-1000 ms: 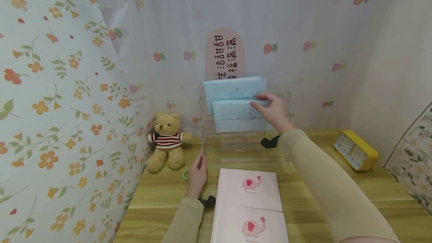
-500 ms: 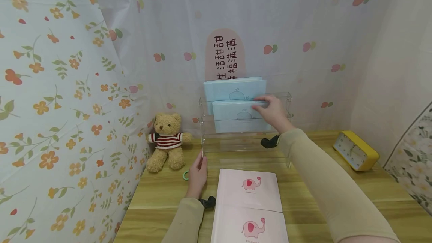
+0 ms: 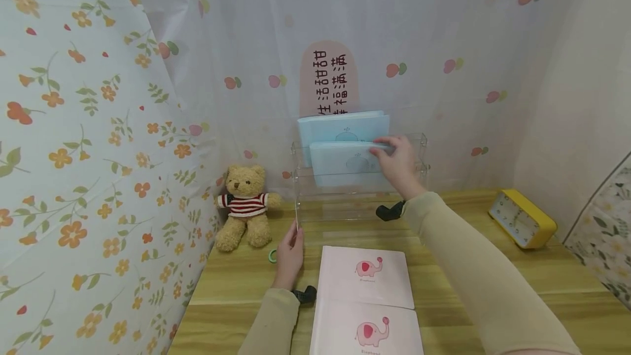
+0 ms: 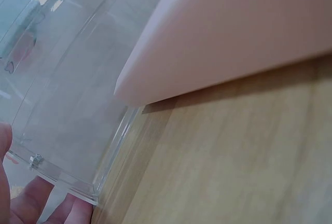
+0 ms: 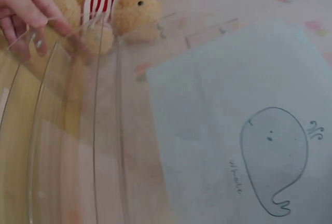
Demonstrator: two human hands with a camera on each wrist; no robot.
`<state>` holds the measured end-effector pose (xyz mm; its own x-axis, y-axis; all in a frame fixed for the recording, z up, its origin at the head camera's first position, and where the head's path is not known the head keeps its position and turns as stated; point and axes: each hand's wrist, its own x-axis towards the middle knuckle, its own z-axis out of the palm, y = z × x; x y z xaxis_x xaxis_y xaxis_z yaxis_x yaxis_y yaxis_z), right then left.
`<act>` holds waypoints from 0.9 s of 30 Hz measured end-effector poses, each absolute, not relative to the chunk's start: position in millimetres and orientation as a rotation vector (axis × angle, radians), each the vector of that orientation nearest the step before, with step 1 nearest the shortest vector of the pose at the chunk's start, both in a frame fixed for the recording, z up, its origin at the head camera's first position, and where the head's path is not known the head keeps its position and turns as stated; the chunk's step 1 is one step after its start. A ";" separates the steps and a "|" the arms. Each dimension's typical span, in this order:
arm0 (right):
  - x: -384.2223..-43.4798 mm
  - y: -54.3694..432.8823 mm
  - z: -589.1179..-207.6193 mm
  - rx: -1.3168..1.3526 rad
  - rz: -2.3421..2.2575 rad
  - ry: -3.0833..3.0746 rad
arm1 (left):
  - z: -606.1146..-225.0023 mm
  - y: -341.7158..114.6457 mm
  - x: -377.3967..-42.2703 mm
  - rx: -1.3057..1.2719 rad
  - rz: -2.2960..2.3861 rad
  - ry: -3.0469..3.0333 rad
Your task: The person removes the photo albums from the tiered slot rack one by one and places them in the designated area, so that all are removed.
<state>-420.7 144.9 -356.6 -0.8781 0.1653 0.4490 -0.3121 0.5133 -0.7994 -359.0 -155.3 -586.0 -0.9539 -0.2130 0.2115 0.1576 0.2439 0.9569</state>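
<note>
A clear acrylic rack [image 3: 355,194] with several tiers stands at the back of the wooden table. Two light blue booklets with whale drawings are at its upper tiers: a rear booklet [image 3: 317,127] and, lower in front, another booklet [image 3: 332,162]. My right hand [image 3: 400,164] pinches the front booklet's upper right corner between thumb and fingers. A whale-printed cover [image 5: 207,130] fills much of the right wrist view. Low on the rack's left side, my left hand [image 3: 290,255] grips the panel edge; in the left wrist view its fingers [image 4: 36,195] show through the clear plastic.
Two pink elephant booklets, a far one [image 3: 340,273] and a near one [image 3: 337,327], lie before the rack. A teddy bear [image 3: 246,199] sits left, near a green ring [image 3: 272,256]. A yellow clock [image 3: 525,218] stands right. Patterned curtains [image 3: 246,43] hang behind.
The front blue booklet has risen slightly in my right hand, its lower edge now higher against the rack. My left hand stays on the rack's side.
</note>
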 end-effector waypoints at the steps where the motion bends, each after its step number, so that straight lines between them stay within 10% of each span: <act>1: -418.7 144.5 -355.1 0.113 1.362 -2.249 | -585.4 -155.1 -358.9 0.050 -1.765 -2.222; 27: -341.4 197.1 -381.7 -0.199 1.497 -1.871 | -585.4 -156.3 -360.1 0.041 -1.762 -2.222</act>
